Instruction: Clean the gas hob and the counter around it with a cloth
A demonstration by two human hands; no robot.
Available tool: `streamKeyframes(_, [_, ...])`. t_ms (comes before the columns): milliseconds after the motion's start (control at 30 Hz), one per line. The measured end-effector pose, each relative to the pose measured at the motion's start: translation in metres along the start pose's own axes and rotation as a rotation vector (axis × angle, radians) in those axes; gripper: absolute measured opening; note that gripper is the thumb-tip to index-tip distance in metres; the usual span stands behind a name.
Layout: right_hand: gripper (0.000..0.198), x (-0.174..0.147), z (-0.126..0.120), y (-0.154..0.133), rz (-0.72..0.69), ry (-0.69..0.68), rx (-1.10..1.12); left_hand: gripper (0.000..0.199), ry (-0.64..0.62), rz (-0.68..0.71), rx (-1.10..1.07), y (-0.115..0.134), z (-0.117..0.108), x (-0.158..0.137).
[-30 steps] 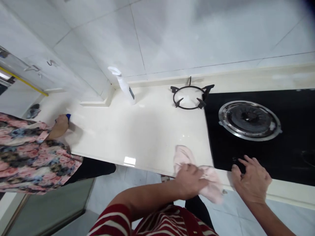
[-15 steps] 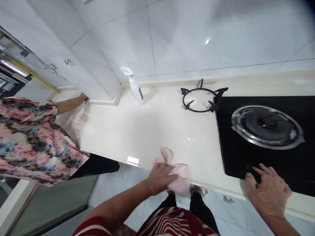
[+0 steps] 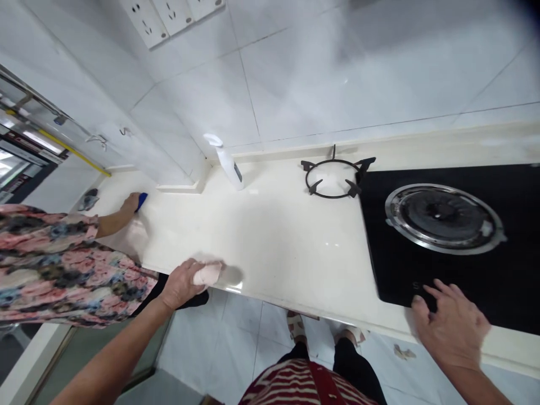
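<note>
My left hand [image 3: 182, 284] grips a pale pink cloth [image 3: 208, 273] at the front edge of the white countertop [image 3: 274, 242], close to the co-worker's side. On the right, my right hand [image 3: 452, 326] rests with fingers spread on the front of the black glass cooktop [image 3: 396, 270], beside its round metal burner [image 3: 445, 218]. A black pot stand [image 3: 331, 179] lies on the counter by the cooktop's back left corner. Farther left, a white spray bottle [image 3: 228, 163] stands near the wall.
A co-worker in a flowered top [image 3: 76, 259] stands at the left, one hand [image 3: 130, 203] on a blue cloth [image 3: 141, 201] on the counter. A wall corner [image 3: 179, 187] juts onto the counter. Wall sockets [image 3: 169, 17] sit above. A crumpled scrap [image 3: 404, 352] lies on the floor.
My left hand has swept left along the counter's front edge with the pink cloth. My right hand stays on the cooktop. The co-worker's blue cloth has come into view.
</note>
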State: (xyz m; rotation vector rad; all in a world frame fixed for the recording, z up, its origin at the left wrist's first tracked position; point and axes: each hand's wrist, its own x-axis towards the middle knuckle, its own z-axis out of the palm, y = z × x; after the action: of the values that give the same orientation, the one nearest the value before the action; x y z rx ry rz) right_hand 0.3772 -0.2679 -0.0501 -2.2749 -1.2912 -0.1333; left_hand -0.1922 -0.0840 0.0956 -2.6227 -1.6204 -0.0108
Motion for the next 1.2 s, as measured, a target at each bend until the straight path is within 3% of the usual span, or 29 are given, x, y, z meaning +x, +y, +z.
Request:
streamKeyframes(67, [0.048, 0.001, -0.001, -0.002, 0.012, -0.01, 0.002, 0.037, 0.077, -0.054, -0.027, 0.014, -0.008, 0.015])
streamKeyframes(167, [0.045, 0.001, -0.003, -0.004, 0.014, -0.01, 0.028, 0.046, 0.107, -0.078, 0.007, 0.049, 0.0, 0.029])
streamKeyframes(300, [0.042, 0.001, -0.003, -0.003, -0.012, 0.001, 0.07, 0.068, -0.136, 0.139, -0.021, 0.089, 0.023, 0.022])
streamKeyframes(367, [0.042, 0.0, -0.002, -0.002, -0.016, 0.007, 0.061, 0.069, -0.144, 0.127, -0.063, 0.093, 0.029, 0.017])
streamKeyframes(500, [0.043, 0.0, -0.002, -0.002, -0.009, -0.001, 0.046, 0.072, -0.057, -0.073, -0.092, 0.08, 0.044, 0.019])
streamKeyframes(633, [0.042, 0.001, -0.003, -0.007, 0.007, -0.005, 0.047, 0.063, 0.001, -0.001, -0.162, 0.091, 0.069, 0.013])
streamKeyframes(733, [0.043, 0.001, -0.002, -0.01, 0.004, 0.023, 0.036, 0.077, 0.056, 0.126, -0.257, 0.133, 0.078, 0.003])
streamKeyframes(833, [0.043, 0.0, 0.0, -0.009, 0.005, 0.034, 0.025, 0.088, 0.026, 0.155, -0.373, 0.197, 0.076, 0.008])
streamKeyframes(1033, [0.044, -0.002, 0.0, -0.007, 0.022, 0.008, -0.032, 0.066, -0.223, 0.277, -0.564, 0.341, 0.069, 0.06])
streamKeyframes(1133, [0.044, -0.002, 0.001, -0.005, 0.009, 0.011, -0.033, 0.057, -0.29, 0.328, -0.588, 0.374, 0.071, 0.074])
streamKeyframes(1200, [0.044, -0.002, 0.001, -0.003, 0.003, 0.005, -0.038, 0.05, -0.243, 0.336, -0.608, 0.368, 0.077, 0.071])
